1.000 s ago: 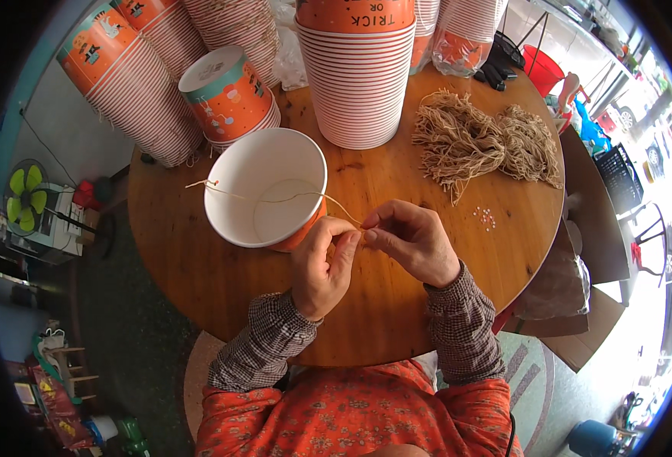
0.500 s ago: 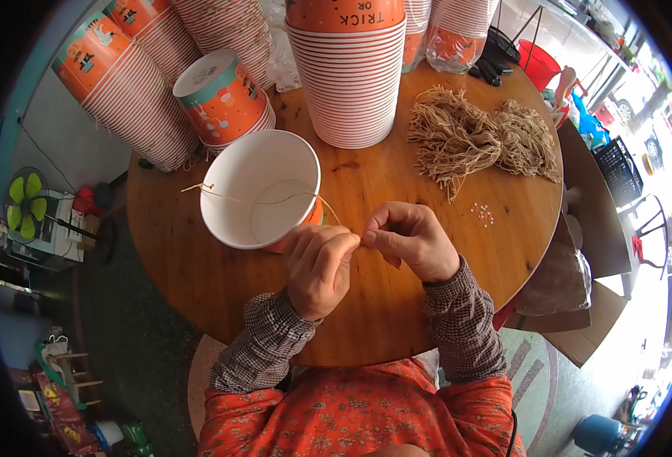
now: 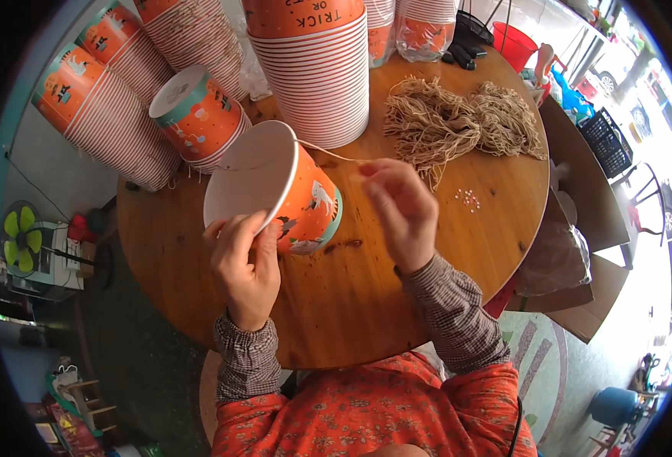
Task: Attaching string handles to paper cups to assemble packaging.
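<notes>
An orange paper bucket (image 3: 305,202) with a white inside and teal base lies tipped on the table, its mouth facing left. My left hand (image 3: 244,266) pinches its near rim between thumb and fingers. From the hole side of the far rim, a thin tan cord (image 3: 327,151) runs out to the right, pulled nearly straight. Its end reaches my right hand (image 3: 403,213), whose fingertips are closed on it and slightly blurred. Inside the bucket, part of the cord shows faintly against the white wall.
A tall stack of buckets (image 3: 313,84) stands behind, with leaning stacks (image 3: 111,114) and a short upturned stack (image 3: 203,114) at left. Bundles of tan cord (image 3: 435,126) and small pale beads (image 3: 467,200) lie right on the round wooden table (image 3: 336,305). Cardboard boxes (image 3: 591,297) stand beyond its right edge.
My left hand has moved from the cord to the bucket rim, and the bucket has turned to show its orange side. My right hand has drawn the cord up and right.
</notes>
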Tool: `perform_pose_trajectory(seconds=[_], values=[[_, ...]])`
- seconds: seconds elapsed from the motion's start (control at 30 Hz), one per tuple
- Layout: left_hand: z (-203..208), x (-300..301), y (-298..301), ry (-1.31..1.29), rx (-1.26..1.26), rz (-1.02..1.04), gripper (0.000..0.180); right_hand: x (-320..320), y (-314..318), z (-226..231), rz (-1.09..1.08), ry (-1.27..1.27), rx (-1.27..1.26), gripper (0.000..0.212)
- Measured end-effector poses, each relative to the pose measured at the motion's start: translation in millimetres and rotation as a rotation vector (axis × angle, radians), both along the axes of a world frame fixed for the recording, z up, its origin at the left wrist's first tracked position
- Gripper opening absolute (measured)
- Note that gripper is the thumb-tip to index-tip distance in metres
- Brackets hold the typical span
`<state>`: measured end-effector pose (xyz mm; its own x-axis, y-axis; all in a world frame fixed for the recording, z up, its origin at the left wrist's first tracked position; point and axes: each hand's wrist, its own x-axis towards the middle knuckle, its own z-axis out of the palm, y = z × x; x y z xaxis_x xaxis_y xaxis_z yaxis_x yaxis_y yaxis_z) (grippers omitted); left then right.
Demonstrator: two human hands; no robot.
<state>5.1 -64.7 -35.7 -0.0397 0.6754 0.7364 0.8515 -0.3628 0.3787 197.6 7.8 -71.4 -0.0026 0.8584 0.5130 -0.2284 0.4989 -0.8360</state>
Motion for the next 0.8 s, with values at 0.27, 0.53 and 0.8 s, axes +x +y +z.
perform_pose_trajectory(seconds=[0.27,0.53,0.8], values=[[1.6,9.4,-1.1,-0.007,0.051,-0.019,0.015,-30.1,-22.6,-0.9,0.133,-0.003,-0.069,0.007],[-2.2,9.0,1.6,-0.003,0.055,-0.005,0.016,-28.6,-34.0,-0.1,0.539,0.408,-0.187,0.01],[-7.9,15.7,5.1,0.14,0.046,-0.005,0.019,-26.3,-27.4,-1.3,0.699,0.712,-0.311,0.009]])
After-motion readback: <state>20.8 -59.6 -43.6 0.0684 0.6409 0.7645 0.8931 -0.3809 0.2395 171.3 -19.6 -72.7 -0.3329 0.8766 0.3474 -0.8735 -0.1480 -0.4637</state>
